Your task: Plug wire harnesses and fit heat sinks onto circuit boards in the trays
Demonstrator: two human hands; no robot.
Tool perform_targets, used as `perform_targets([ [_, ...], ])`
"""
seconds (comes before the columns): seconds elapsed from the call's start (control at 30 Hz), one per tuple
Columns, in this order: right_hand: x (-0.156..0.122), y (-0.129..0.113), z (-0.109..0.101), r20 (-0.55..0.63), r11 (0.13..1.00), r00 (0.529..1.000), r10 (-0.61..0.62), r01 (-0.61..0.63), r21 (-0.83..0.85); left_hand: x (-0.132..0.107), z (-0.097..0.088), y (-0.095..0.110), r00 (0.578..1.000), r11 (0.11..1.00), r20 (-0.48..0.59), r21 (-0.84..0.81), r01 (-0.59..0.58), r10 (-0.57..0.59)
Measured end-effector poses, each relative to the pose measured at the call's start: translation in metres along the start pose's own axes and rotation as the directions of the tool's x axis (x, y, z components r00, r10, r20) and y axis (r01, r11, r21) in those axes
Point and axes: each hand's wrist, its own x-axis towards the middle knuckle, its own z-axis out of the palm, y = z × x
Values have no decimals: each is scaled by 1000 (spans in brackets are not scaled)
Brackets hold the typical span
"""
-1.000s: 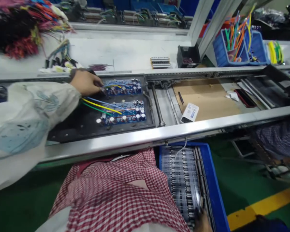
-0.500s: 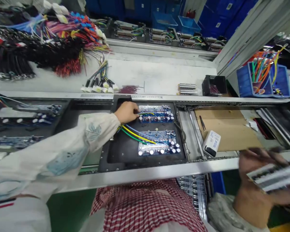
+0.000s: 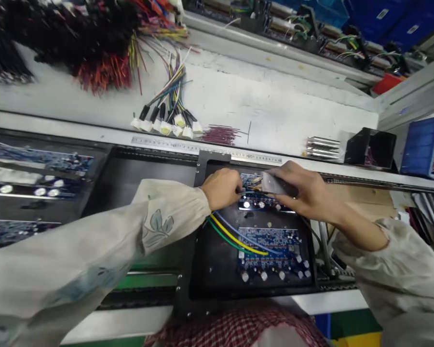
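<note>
Two blue circuit boards lie in a black carrier tray [image 3: 217, 270] on the conveyor line. My left hand [image 3: 222, 188] is closed, fingers pressed on the left end of the far board [image 3: 255, 200]. My right hand [image 3: 304, 190] is closed on a flat grey strip part [image 3: 273, 184], held over that far board. The near board [image 3: 271, 248] carries silver capacitors, and yellow, green and blue wires [image 3: 231, 236] run from it toward my left wrist.
More boards sit on a tray [image 3: 39, 188] at the left. Wire harnesses with white plugs [image 3: 166, 120], black and red wire bundles [image 3: 75, 43], a stack of metal strips [image 3: 321, 147], a black box [image 3: 371, 147] and a blue bin [image 3: 425, 147] occupy the white bench behind.
My right hand came up from the lower right with the grey strip part and now holds it over the far board. The view shifted closer and left. My left hand stayed on the board.
</note>
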Motion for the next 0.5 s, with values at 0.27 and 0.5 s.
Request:
perform_targets([
  [0.27, 0, 7, 22, 151, 980, 987, -58, 85, -178, -1, 1, -3, 998, 995, -56, -93, -24, 19],
  [0.5, -3, 11, 30, 130, 978, 989, -63, 87, -190, -5, 0, -1, 995, 991, -96, -127, -40, 28],
])
